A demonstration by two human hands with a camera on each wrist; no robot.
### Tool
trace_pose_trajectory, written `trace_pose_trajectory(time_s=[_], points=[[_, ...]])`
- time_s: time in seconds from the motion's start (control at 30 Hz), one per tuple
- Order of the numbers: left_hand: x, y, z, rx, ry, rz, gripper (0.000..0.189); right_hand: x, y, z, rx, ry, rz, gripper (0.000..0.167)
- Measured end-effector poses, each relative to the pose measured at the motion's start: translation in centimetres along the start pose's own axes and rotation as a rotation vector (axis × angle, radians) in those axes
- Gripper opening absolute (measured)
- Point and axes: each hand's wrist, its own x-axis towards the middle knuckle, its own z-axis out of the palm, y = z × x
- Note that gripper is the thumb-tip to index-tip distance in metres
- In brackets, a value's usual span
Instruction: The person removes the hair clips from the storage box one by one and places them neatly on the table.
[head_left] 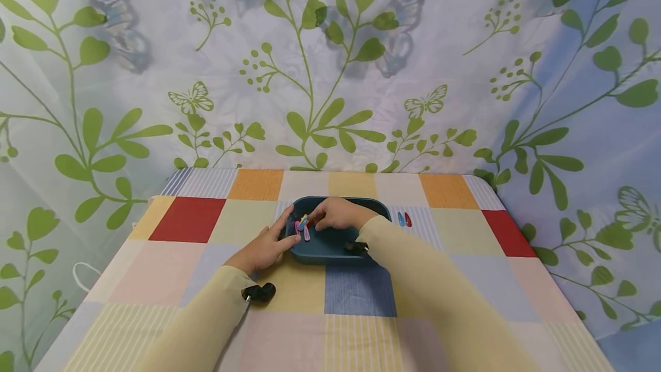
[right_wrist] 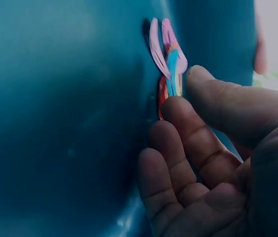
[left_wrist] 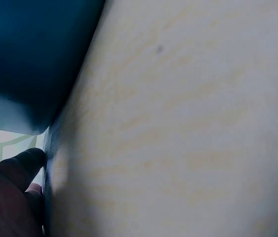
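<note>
Several snap hair clips in pink, blue, yellow and red (head_left: 306,234) lie in a small heap at the left end of a dark teal tray (head_left: 310,259). My right hand (head_left: 338,213) reaches into the tray over them. In the right wrist view its thumb and index fingertip stand apart beside the hair clips (right_wrist: 173,57), and the index fingertip covers their lower ends. My left hand (head_left: 265,247) rests against the tray's left side, its thumb and fingers spread. The left wrist view shows only part of the left hand (left_wrist: 15,182) beneath the tray's wall (left_wrist: 25,74).
A blue hair clip (head_left: 401,219) and a red hair clip (head_left: 408,220) lie side by side on the patchwork tablecloth (head_left: 465,228), right of the tray. A leaf-patterned curtain (head_left: 330,73) hangs behind the table. A white cable (head_left: 82,280) shows at the table's left edge.
</note>
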Motion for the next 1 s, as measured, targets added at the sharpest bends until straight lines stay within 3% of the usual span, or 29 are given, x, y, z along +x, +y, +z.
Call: trace_pose_trajectory(time_s=[0.63, 1.0], points=[[0.1, 0.1, 0.2, 0.001, -0.001, -0.017, 0.081, 1.3, -0.2, 1.5, -0.055, -0.019, -0.066, 0.033], [0.2, -0.1, 0.1, 0.010, 0.006, -0.031, 0.081, 1.9, -0.8, 1.9, -0.121, -0.022, -0.030, 0.031]])
